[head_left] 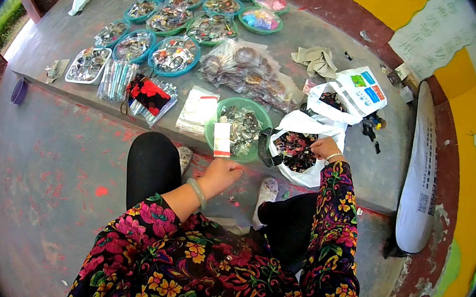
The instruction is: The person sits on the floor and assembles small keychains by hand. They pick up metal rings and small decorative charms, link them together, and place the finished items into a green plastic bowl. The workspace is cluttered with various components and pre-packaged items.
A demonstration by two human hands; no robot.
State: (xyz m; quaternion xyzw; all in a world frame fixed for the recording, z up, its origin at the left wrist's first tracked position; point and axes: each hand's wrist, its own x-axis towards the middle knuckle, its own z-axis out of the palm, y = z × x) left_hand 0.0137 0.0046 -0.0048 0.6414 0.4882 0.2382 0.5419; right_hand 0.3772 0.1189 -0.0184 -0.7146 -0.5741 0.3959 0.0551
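Note:
My left hand [221, 175] is closed in front of the green basin [269, 124], its fingers curled under and mostly hidden. Just beyond it, a small white packet with a red strip [222, 139] lies against the basin's near side; whether the hand grips it is unclear. The basin holds many small, shiny wrapped pieces [245, 127]. My right hand [325, 148] reaches over the right side of an open white plastic bag [305, 178], fingers pinched together at its dark contents. Inside are small black pieces with coloured patterns [294, 149]; what the fingertips hold is too small to name.
Several basins of small goods [175, 56] crowd the back left of the raised ledge. Clear bags of brown pieces [247, 69] lie mid-ledge, beside a stack of clear packets [197, 111]. Another white bag [352, 91] stands behind mine. A long white sack [419, 171] leans at right.

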